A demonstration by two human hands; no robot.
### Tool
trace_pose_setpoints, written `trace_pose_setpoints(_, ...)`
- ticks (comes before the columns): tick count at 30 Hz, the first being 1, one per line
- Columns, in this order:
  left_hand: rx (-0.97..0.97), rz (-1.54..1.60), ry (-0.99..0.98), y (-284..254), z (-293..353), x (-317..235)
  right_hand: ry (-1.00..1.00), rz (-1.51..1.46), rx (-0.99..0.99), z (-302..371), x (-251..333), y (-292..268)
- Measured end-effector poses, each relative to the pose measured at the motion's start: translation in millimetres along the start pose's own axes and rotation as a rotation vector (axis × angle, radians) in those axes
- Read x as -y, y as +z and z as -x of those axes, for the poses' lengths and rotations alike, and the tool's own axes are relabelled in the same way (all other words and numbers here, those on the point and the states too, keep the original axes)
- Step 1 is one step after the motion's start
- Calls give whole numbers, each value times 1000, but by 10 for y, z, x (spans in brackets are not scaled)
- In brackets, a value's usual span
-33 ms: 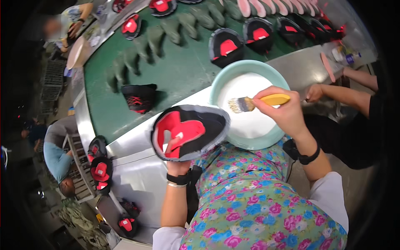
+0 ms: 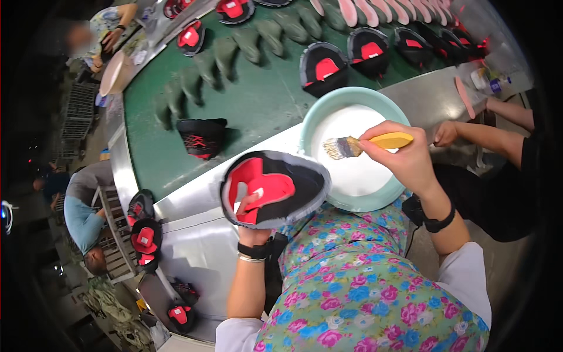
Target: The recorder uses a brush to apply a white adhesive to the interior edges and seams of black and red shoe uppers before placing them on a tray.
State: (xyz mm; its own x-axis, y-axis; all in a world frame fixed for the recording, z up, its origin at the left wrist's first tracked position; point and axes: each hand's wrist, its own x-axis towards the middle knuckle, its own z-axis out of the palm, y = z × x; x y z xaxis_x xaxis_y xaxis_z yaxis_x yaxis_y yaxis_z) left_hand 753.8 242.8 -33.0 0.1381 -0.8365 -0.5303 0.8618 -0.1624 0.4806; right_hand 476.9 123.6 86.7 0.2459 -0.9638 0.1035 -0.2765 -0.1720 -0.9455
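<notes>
My left hand [image 2: 253,226] grips a black shoe upper [image 2: 299,202] with a red lining, its open underside and grey edge turned up. The fingers reach in over the red lining. In my right hand [image 2: 404,158] is a paintbrush [image 2: 352,146] with a yellow handle, pinched between thumb and fingers. Its pale, coated bristles hang over a light green basin [image 2: 308,126] of white liquid [image 2: 358,179]. The shoe upper lies just left of the basin, apart from the bristles.
On the green belt [image 2: 267,105] stand dark green shoe lasts [image 2: 226,56], several black-and-red uppers [image 2: 324,69] and a row of pink insoles [image 2: 366,12]. Another black upper [image 2: 202,138] sits nearer. More uppers [image 2: 145,237] line the left side. A co-worker's arm [image 2: 487,138] reaches in at right.
The whole view has shifted slightly, with the scene lying a little further right and lower. Both hands keep their holds on the shoe upper and paintbrush.
</notes>
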Motion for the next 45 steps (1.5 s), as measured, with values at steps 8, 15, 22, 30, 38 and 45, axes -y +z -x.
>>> trace_pose_setpoints(8, 195, -758, 229, 722, 244, 124, -341, -193, 684, -295, 490, 511)
trace_pose_setpoints(15, 305, -529, 43, 456, 135, 224, -232, 104, 359, -304, 26, 348)
trace_pose_setpoints(22, 401, -339, 18, -76, -41, -93, 262, 106, 100, -35, -52, 151)
trace_pose_setpoints(30, 199, -267, 215, -169, -1470, -696, 242, -254, -281, 6, -90, -202)
trace_pose_setpoints(38, 5, -215, -1, -244, -2835, 169, 402, -233, -275, 5, -111, 128)
trace_pose_setpoints(45, -224, -1680, 1200, 313, -1714, -871, 334, -103, -427, -66, 72, 49)
